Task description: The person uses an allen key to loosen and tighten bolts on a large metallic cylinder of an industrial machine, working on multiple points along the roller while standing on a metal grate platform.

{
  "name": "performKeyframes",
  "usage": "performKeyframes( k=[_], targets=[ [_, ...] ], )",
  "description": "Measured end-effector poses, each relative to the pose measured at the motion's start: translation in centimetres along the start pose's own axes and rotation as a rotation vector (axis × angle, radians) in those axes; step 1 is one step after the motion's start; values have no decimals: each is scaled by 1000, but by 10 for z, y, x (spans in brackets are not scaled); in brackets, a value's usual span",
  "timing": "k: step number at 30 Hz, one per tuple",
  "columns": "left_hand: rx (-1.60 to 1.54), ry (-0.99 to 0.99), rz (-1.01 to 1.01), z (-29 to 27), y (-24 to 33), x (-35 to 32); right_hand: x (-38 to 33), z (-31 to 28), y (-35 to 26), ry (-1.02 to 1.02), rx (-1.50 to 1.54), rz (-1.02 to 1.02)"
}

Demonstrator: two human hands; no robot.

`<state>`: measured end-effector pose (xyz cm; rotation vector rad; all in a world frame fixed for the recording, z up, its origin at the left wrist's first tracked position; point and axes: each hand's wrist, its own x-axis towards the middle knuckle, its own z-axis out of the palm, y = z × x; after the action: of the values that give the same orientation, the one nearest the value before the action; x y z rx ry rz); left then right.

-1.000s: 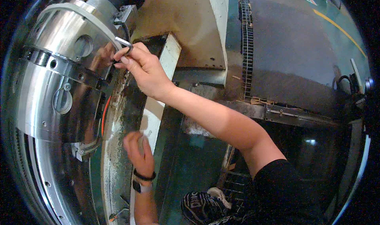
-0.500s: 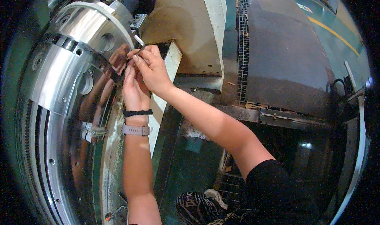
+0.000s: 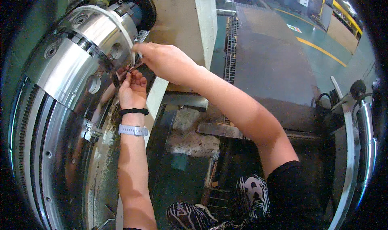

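Observation:
Both of my hands meet at the right side of a large polished metal cylinder (image 3: 66, 80). My right hand (image 3: 167, 62) reaches over from the right, its fingers bent round a small L-shaped hex key (image 3: 136, 65); its fingertips are smeared by motion. Below it my left hand (image 3: 133, 90) is turned palm up with curled fingers. Its thumb and forefinger close at the lower end of the key, against the cylinder's dark seam. What they pinch there is too small to make out. The screw or hole at the key's tip is hidden.
Beside the cylinder, a metal clamp block (image 3: 91, 131) sticks out below my hands. A beige machine panel (image 3: 178, 24) rises behind them. On the right lies a dark flat platform (image 3: 275, 60) edged by grating. My shoes (image 3: 252, 193) show at the bottom.
My right hand has turned over and swung out above the left, no longer pressed close against it. The hex key has tilted down. The view has shifted slightly.

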<state>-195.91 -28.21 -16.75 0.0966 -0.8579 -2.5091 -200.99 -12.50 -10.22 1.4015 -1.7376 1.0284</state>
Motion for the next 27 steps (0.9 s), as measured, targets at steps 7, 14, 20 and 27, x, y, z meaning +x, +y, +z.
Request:
performKeyframes(
  k=[7,14,20,27],
  targets=[
    [-65,-57,-10,-12,3,8,13,-22,2,-350,-310,-246],
    [-156,-40,-48,-8,1,6,23,-24,10,-253,-507,-428],
    [-125,-88,-31,-13,-6,6,13,-9,-5,-561,-310,180],
    [-160,-297,-76,-10,-12,7,23,5,-11,-350,301,566]
  ],
)
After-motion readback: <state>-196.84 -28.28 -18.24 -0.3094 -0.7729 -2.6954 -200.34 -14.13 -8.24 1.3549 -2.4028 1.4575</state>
